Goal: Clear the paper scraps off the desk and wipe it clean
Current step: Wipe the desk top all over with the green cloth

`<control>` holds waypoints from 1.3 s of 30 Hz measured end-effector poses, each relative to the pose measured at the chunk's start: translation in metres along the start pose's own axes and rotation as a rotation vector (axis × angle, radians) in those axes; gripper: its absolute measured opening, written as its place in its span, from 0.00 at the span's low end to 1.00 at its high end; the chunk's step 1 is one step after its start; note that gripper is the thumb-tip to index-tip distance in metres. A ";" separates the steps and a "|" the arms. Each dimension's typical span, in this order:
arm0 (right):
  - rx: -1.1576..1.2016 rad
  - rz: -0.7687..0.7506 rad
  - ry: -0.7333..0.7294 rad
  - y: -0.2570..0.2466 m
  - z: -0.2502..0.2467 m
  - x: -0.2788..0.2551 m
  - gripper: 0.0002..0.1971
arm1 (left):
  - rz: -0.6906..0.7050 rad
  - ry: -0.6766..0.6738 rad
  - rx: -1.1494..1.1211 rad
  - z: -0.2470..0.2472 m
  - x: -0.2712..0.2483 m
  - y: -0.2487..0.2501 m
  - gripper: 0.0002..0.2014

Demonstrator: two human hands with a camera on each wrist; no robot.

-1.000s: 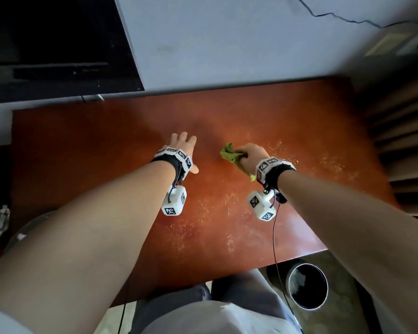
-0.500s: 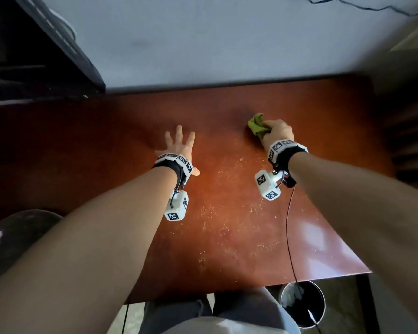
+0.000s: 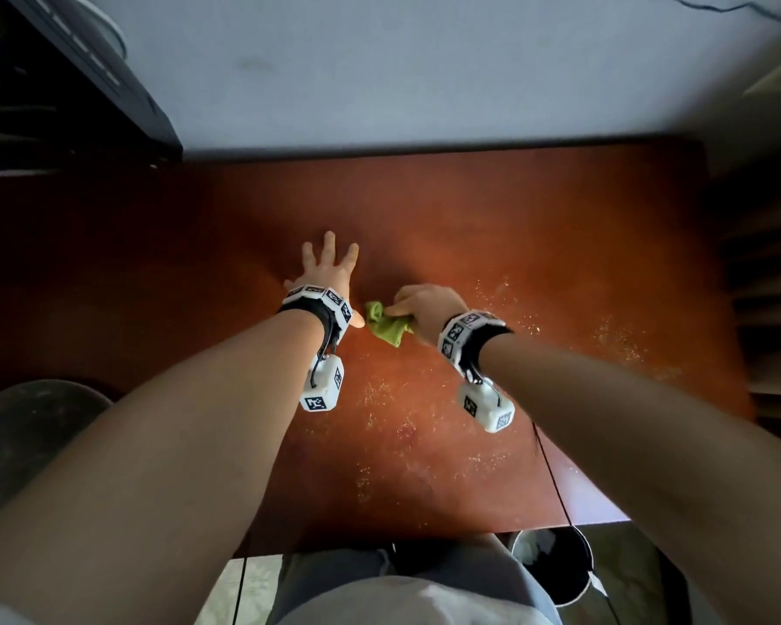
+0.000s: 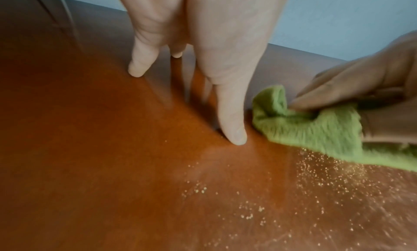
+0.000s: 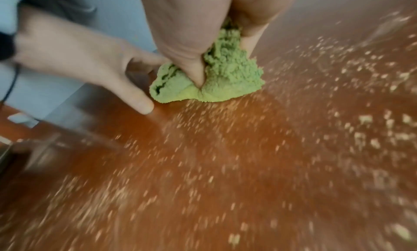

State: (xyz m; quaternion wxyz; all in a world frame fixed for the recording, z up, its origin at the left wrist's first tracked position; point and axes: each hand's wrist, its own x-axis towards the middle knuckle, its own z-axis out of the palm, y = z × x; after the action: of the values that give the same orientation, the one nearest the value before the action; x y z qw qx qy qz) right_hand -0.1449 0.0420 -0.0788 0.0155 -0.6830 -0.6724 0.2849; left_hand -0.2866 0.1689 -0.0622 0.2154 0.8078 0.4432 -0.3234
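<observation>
My right hand (image 3: 424,304) grips a bunched green cloth (image 3: 386,327) and holds it down on the reddish-brown desk (image 3: 537,227), right beside my left thumb. The cloth (image 4: 311,130) shows at the right of the left wrist view and the cloth (image 5: 214,76) fills the middle of the right wrist view. My left hand (image 3: 328,268) lies flat on the desk with its fingers spread and straight. Fine pale crumbs (image 3: 424,435) are scattered over the near and right parts of the desk; the crumbs (image 5: 248,148) look streaked with blur.
A dark bin (image 3: 555,566) stands on the floor below the desk's near right edge. A black cable (image 3: 553,480) hangs from my right wrist toward it. A dark unit (image 3: 64,83) sits at the back left, shelving (image 3: 767,309) at the right, a wall behind.
My right hand has swept the cloth from the far right-centre of the desk back and leftward, until it lies beside the left thumb. The left hand has stayed planted.
</observation>
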 end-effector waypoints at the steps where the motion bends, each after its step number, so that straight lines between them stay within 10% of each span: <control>1: -0.006 -0.015 -0.026 -0.003 0.004 -0.002 0.23 | -0.005 -0.008 -0.004 0.000 0.001 0.000 0.63; 5: 0.053 0.087 -0.054 -0.007 -0.005 -0.008 0.21 | -0.010 -0.028 -0.025 -0.001 0.003 0.002 0.64; 12: 0.246 0.656 0.532 0.060 -0.043 -0.012 0.18 | 0.005 -0.025 -0.039 0.002 0.006 0.001 0.63; 15: 0.279 0.823 0.510 0.085 -0.044 -0.015 0.20 | 0.016 -0.017 -0.044 0.004 0.008 0.001 0.63; 29: 0.123 0.375 0.097 -0.011 0.018 -0.047 0.18 | 0.017 -0.008 0.003 -0.002 0.000 0.006 0.63; 39: 0.448 0.890 0.546 0.061 -0.014 -0.086 0.20 | 0.277 0.080 0.071 -0.008 -0.001 0.068 0.56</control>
State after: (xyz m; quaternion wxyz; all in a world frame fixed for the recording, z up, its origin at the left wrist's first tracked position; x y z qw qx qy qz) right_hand -0.0777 -0.0386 -0.0600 0.2116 -0.9295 -0.2145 0.2127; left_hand -0.2263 0.1381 -0.0517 0.2114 0.8805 0.3241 -0.2739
